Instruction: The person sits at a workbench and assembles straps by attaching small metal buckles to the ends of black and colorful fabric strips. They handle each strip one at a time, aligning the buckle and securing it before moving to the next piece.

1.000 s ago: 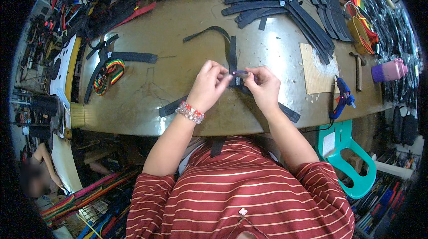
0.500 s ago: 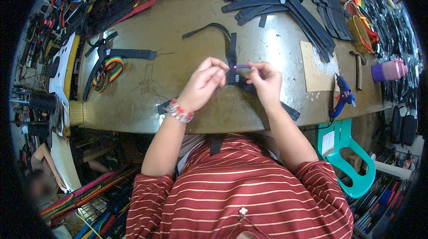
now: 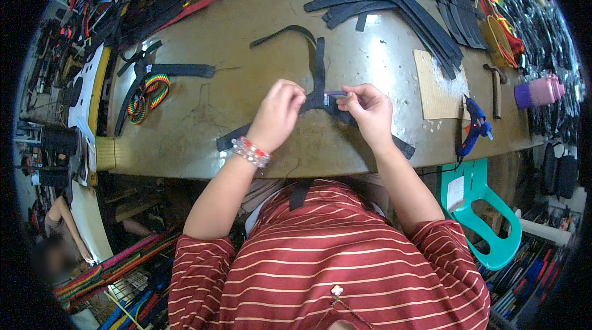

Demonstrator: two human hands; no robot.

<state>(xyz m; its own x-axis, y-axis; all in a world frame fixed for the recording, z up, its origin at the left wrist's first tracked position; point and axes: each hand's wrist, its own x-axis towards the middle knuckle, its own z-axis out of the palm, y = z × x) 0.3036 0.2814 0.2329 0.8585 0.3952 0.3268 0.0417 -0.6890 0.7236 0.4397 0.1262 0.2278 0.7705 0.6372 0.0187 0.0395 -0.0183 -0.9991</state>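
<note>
A black webbing strap piece (image 3: pixel 320 65) lies on the table before me, its arms spreading toward me on both sides and one narrow strip curling away at the far end. A small pale label shows at its joint. My right hand (image 3: pixel 368 111) pinches a slim purple tool (image 3: pixel 336 93) between thumb and fingers, its tip over the joint beside the label; its exact kind is unclear. Just left of the joint, my left hand (image 3: pixel 280 108) has its fingertips pressed together. Whatever they hold, if anything, is too small to make out.
A blue glue gun (image 3: pixel 473 128) rests at the right beside a cardboard sheet (image 3: pixel 431 93), a hammer (image 3: pixel 495 89) and a purple bottle (image 3: pixel 538 91). More black straps (image 3: pixel 425 25) lie at the far right. A striped cord (image 3: pixel 139 105) sits left. A green chair (image 3: pixel 487 207) stands lower right.
My left hand has drawn slightly left, away from the purple tool's tip, uncovering more of the joint. The right hand has stayed nearly in place, still pinching the tool.
</note>
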